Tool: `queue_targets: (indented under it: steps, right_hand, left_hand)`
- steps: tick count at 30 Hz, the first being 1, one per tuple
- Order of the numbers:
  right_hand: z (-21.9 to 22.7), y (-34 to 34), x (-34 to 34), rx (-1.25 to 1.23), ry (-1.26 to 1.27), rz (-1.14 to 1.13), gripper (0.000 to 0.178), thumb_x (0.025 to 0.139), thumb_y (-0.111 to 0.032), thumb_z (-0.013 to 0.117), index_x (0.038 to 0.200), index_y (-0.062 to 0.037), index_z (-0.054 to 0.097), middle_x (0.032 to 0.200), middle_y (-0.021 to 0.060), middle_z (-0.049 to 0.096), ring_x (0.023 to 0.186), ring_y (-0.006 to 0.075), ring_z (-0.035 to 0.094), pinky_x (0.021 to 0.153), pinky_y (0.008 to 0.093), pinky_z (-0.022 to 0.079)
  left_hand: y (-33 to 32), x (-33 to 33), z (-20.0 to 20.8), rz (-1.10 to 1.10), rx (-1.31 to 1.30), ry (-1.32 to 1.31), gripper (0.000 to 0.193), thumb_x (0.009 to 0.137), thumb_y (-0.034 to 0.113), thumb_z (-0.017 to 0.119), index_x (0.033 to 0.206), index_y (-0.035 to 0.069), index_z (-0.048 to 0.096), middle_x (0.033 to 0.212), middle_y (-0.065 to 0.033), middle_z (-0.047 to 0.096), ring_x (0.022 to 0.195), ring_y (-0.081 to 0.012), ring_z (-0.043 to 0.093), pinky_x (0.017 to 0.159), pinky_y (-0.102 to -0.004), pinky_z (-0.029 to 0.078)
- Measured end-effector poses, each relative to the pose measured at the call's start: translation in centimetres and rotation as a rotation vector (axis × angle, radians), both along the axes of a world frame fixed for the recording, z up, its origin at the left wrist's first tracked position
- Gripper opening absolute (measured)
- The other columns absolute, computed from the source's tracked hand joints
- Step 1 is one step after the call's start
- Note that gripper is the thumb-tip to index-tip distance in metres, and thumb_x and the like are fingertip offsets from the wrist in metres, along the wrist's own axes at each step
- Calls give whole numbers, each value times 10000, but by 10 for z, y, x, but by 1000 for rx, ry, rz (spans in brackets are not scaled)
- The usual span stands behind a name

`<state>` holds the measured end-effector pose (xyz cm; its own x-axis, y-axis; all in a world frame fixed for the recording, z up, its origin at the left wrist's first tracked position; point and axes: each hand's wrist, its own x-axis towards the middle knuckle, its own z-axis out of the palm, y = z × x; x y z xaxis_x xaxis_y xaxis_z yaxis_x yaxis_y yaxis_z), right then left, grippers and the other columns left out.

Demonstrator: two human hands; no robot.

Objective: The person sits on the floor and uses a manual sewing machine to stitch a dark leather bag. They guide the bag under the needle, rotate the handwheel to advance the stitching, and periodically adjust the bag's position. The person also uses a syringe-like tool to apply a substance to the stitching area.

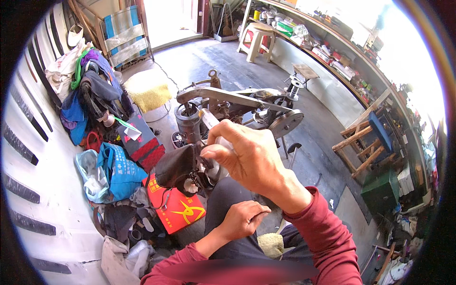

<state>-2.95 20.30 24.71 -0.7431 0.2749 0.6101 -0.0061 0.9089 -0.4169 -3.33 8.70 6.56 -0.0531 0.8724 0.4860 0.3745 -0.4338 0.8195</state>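
Note:
My right hand (254,164) is raised in front of a metal machine and closed round a small whitish bottle or tube (208,118). Its upper end sticks out past my fingers, and my palm hides the rest. Lower down, over my lap, my left hand (242,219) is curled with thumb and fingertips together. Whatever it pinches, if anything, is too small to tell. Below the right hand and to its left lies a dark brown leather piece (175,167), apart from both hands. A pale yellow-green cloth or sponge (270,244) rests by my thighs.
The machine, with a long arm (228,95) and a wheel (286,124), stands ahead. Bags (118,171), a red box (178,209) and piled clothes crowd the left. A yellow-covered stool (148,90), a wooden chair (363,142) and a loaded shelf (327,59) stand around.

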Motion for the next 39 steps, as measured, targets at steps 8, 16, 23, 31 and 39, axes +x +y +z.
queue_targets:
  steps: [8, 16, 23, 31, 39]
  right_hand:
    - [-6, -6, -1, 77, -67, -70, 376, 953, -469, 676, 978, -101, 603, 799, 84, 660, 673, 317, 682, 531, 390, 493]
    - [0, 4, -2, -298, 122, -7, 394, 1052, -429, 582, 1012, -39, 623, 662, 44, 500, 608, 104, 460, 542, 295, 397]
    - [7, 14, -1, -662, 117, 47, 574, 1034, -611, 484, 985, -61, 641, 677, -81, 420, 615, 28, 333, 541, 230, 265]
    - [16, 17, -4, -489, 62, -6, 575, 1048, -562, 504, 979, -10, 648, 731, 76, 543, 676, 151, 496, 630, 320, 419]
    - [14, 16, -4, -708, 134, 60, 646, 1012, -682, 455, 962, -69, 652, 600, -96, 365, 514, 10, 340, 471, 209, 322]
  left_hand:
    - [-1, 0, 1, 22, -9, -3, 121, 880, 87, 718, 994, 49, 732, 918, -130, 730, 828, -322, 701, 745, -404, 555]
    - [-1, -1, 1, -11, -19, -11, 121, 883, 91, 722, 995, 45, 728, 903, -131, 727, 840, -330, 705, 756, -403, 559]
    - [1, 1, 1, -15, -14, -3, 119, 895, 73, 712, 1010, 56, 741, 913, -116, 725, 832, -321, 702, 743, -389, 557]
    - [1, 1, 1, -8, -22, -4, 115, 894, 74, 717, 1006, 56, 741, 917, -114, 727, 836, -321, 703, 747, -385, 559]
    - [2, 1, -1, -13, -6, -10, 125, 891, 74, 724, 1013, 53, 737, 921, -120, 729, 833, -326, 705, 740, -390, 560]
